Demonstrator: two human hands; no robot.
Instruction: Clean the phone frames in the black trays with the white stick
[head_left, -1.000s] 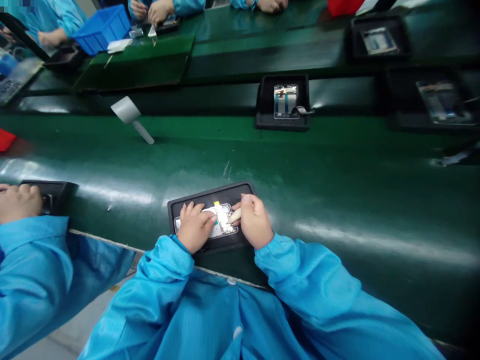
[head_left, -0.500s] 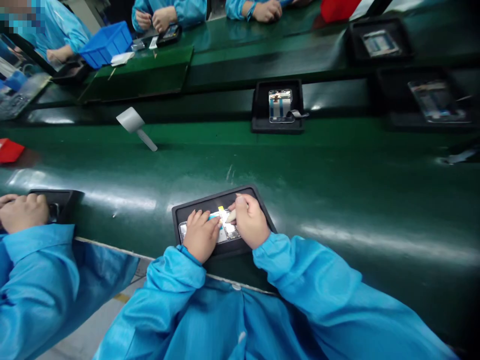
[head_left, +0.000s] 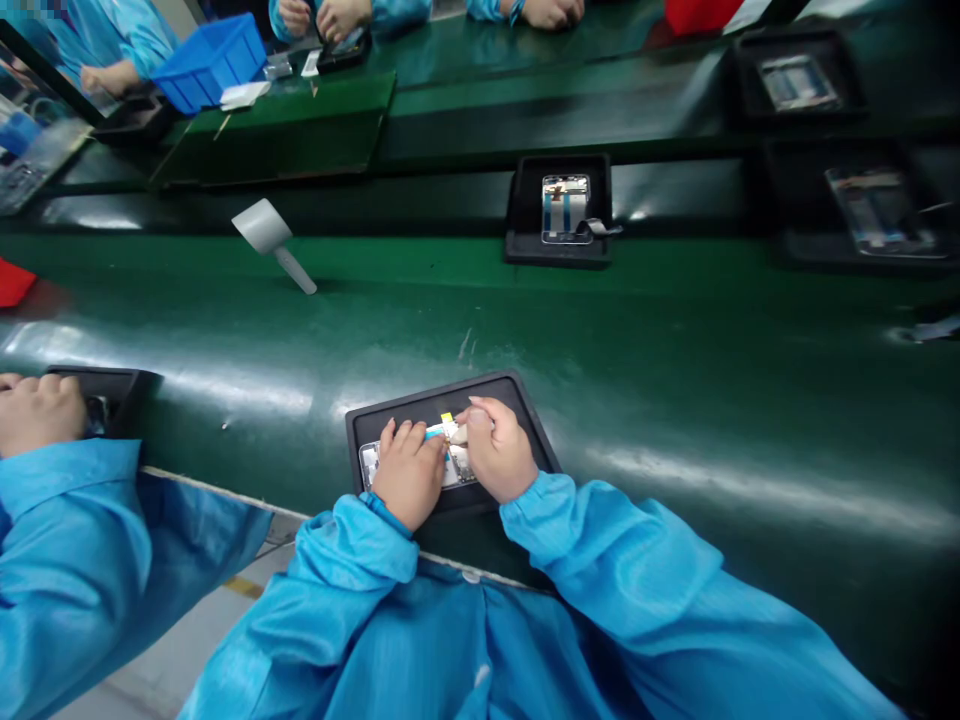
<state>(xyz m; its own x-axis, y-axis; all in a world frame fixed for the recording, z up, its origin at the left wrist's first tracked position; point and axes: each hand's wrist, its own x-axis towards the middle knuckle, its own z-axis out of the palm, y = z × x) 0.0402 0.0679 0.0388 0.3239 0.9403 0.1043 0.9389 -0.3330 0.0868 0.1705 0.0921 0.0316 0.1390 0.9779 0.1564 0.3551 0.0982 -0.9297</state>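
Observation:
A partly assembled phone [head_left: 462, 466] with its inner parts exposed lies in a black tray [head_left: 405, 408] at the bench's near edge. My left hand [head_left: 411, 474] rests over the phone's left and middle part, fingers spread and pointing away from me. Beside it, my right hand [head_left: 501, 452] is closed in a pinch above the phone's right part. Something small and pale shows at its fingertips, too unclear to name. Between both hands a yellow tab [head_left: 448, 418] sticks up past the phone's far edge. My left hand hides much of the phone.
A white scoop-like object with a handle [head_left: 264, 228] lies on the green bench ahead. Farther back, a black tray [head_left: 520, 215] holds another opened phone [head_left: 567, 210]. At left, a co-worker's hand [head_left: 41, 415] is over another tray. A blue bin [head_left: 214, 65] stands far left.
The view has shifted slightly. My right hand's fingers have moved a little closer to my left hand over the phone; my left hand stays on it.

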